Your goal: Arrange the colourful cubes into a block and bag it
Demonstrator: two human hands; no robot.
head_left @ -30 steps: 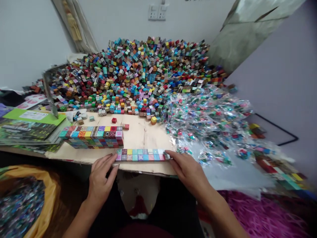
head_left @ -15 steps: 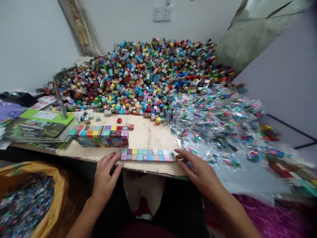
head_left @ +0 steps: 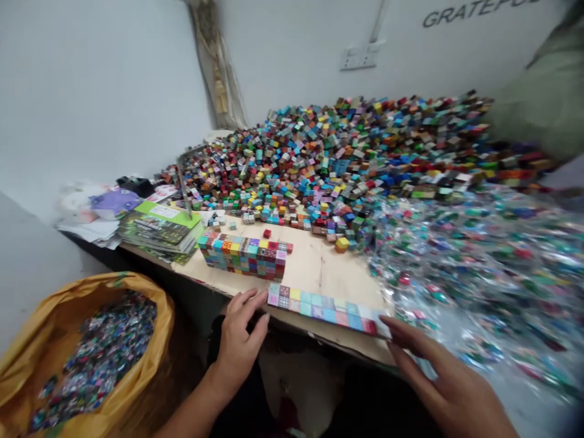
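The left hand [head_left: 239,340] and the right hand [head_left: 449,377] are both bare, with slim, tapering fingers, and a short nail shows on the left thumb [head_left: 261,328]. The left forearm [head_left: 196,404] is bare too, widening smoothly from a narrow wrist. Black or nearly black cloth [head_left: 374,401] covers the legs, its weave and seams lost in shadow.

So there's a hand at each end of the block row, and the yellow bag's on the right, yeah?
No, the head view shows the yellow bag on the left. But yes, the left hand and right hand are at the ends of the block row.
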